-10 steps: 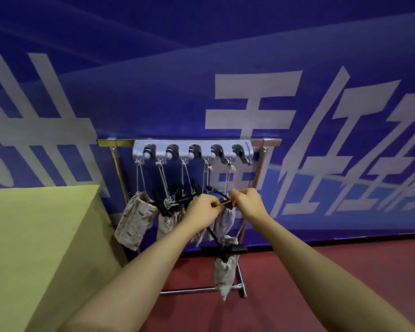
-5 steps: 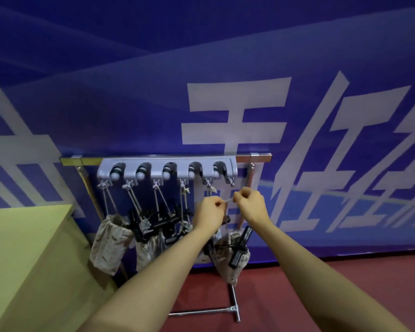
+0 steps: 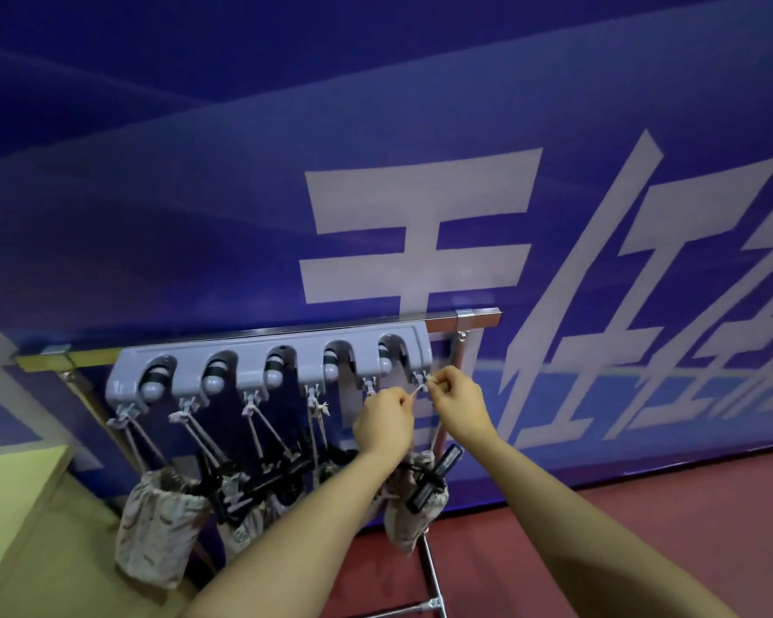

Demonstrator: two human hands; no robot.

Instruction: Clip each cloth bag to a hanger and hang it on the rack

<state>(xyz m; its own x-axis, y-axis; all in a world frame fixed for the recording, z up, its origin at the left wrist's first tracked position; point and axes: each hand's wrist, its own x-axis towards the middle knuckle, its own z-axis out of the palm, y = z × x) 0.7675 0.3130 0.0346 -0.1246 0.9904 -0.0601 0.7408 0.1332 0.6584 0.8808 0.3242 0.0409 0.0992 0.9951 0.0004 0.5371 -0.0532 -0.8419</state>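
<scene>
A grey hook rack (image 3: 268, 363) with several roller slots is fixed on a metal rail (image 3: 478, 318). Several patterned cloth bags hang from its hooks by drawstrings, the leftmost bag (image 3: 157, 528) lowest. Black clip hangers (image 3: 264, 479) are bunched among the middle bags. My left hand (image 3: 382, 423) and my right hand (image 3: 458, 401) pinch a pale drawstring (image 3: 416, 391) stretched between them, its right end at the rightmost hook (image 3: 421, 377). Below my hands hangs a cloth bag (image 3: 413, 512) with a black clip hanger (image 3: 434, 477) on it.
A yellow-green table (image 3: 27, 519) stands at the lower left, close to the leftmost bag. The rack's metal frame leg (image 3: 431, 577) runs down to a dark red floor (image 3: 554, 483). A blue banner with large white characters (image 3: 420, 243) covers the wall behind.
Both hands have risen with the drawstring from the level of the bags to the rightmost hook. The bag with its hanger came up with them. The view has shifted right and closer.
</scene>
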